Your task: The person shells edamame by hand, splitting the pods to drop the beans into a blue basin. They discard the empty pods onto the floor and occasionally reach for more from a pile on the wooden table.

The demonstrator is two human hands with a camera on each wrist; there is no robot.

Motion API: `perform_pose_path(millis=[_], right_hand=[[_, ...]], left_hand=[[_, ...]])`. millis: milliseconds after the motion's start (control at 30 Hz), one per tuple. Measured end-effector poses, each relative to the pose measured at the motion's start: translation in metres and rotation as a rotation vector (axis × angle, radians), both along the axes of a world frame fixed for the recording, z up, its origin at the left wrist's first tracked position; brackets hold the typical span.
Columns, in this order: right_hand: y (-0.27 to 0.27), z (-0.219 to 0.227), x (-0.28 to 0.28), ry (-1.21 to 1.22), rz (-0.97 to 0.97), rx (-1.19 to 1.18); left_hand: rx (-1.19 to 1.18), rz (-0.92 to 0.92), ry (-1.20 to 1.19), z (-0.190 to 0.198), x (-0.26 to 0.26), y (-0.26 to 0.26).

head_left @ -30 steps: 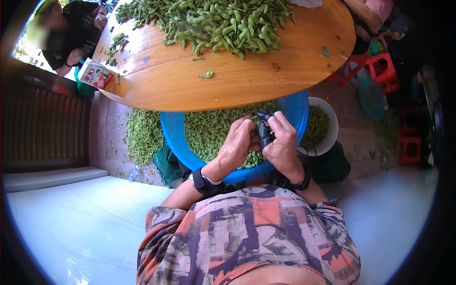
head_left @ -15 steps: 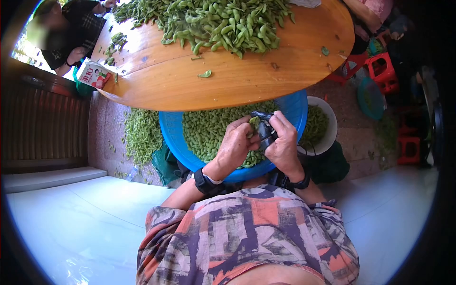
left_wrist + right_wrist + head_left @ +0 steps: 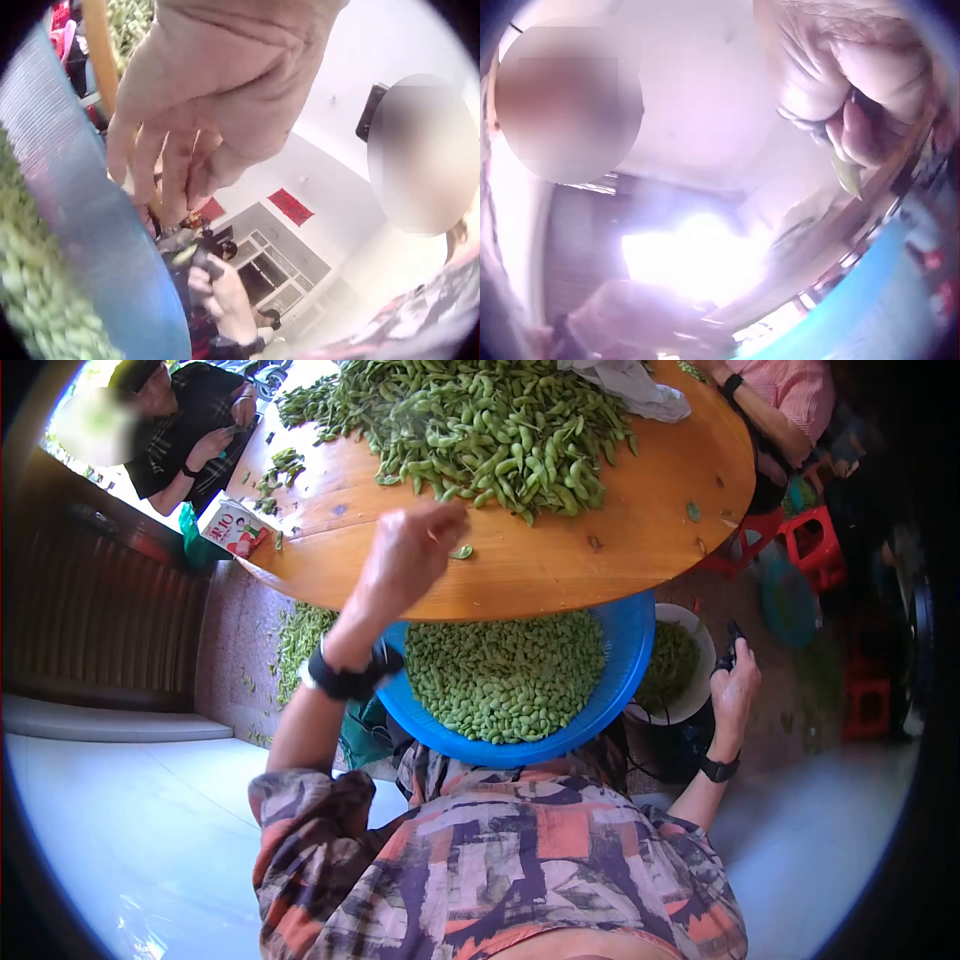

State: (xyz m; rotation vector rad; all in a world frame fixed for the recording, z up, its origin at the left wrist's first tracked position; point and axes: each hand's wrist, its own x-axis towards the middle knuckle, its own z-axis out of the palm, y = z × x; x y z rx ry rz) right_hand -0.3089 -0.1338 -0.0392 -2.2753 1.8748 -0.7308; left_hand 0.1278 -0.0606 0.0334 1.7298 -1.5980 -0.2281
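My left hand (image 3: 405, 555) is over the front of the wooden table, just short of a heap of green soybean pods (image 3: 490, 435). In the left wrist view its fingers (image 3: 176, 169) are loosely bent, with nothing visible between them. Out to the right, near a white bucket (image 3: 708, 660), is my right hand (image 3: 737, 690), with black coverings on the thumb and a finger. It pinches a green pod (image 3: 847, 177), which sticks out from the fingertips in the right wrist view. In front of my lap, a blue basin (image 3: 640, 660) holds shelled green beans (image 3: 505, 680).
A white cloth (image 3: 640, 390) lies at the pile's right side. A printed carton (image 3: 235, 528) stands at the table's left edge. Other people sit at both far sides, and red stools (image 3: 815, 550) stand at right. Pods or shells (image 3: 300, 645) litter the floor left of the basin.
My hands were together over the basin, working at a pod. They have parted: the left moved forward over the table, the right swung out right with a pod. The head view has shifted slightly.
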Motion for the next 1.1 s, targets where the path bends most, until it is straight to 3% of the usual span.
perform_pose_path(millis=[133, 200, 300, 367, 500, 567, 633, 700, 733, 800, 933, 1067, 1100], right_hand=[[0.004, 0.004, -0.003, -0.223, -0.078, 0.148], [0.004, 0.006, 0.010, -0.303, -0.023, 0.129], [-0.006, -0.005, 0.017, -0.367, 0.079, 0.040], [0.003, 0.017, 0.044, -0.643, 0.132, 0.254], [0.020, 0.041, 0.086, -0.836, 0.246, 0.410], [0.031, 0.047, 0.108, -0.883, 0.373, 0.394], [0.043, 0.062, 0.128, -0.862, 0.487, 0.431], [0.046, 0.063, 0.142, -0.927, 0.612, 0.499], [0.047, 0.066, 0.147, -0.924, 0.603, 0.504], [0.049, 0.073, 0.152, -1.039, 0.639, 0.768], [0.050, 0.067, 0.150, -1.130, 0.702, 0.874], [0.049, 0.068, 0.149, -1.065, 0.661, 0.871], [0.050, 0.068, 0.149, -1.068, 0.669, 0.863]], left_hand=[[-0.029, 0.071, -0.234, -0.007, 0.030, -0.037], [0.127, 0.078, -0.326, -0.005, 0.028, -0.045], [0.214, 0.116, -0.278, -0.005, 0.032, -0.050], [0.158, 0.101, -0.222, -0.015, 0.042, -0.052], [0.026, 0.142, -0.032, -0.017, 0.049, -0.046], [0.009, 0.089, -0.116, -0.007, 0.030, -0.029], [0.110, -0.134, 0.431, 0.005, -0.005, -0.002], [0.201, -0.235, 0.839, 0.004, -0.043, 0.019], [0.251, -0.281, 0.889, 0.006, -0.056, 0.028], [0.312, -0.307, 1.011, 0.001, -0.076, 0.038], [0.292, -0.286, 1.167, -0.016, -0.099, 0.042], [0.241, -0.267, 1.135, -0.030, -0.107, 0.041], [0.154, -0.222, 0.971, -0.035, -0.110, 0.041]])
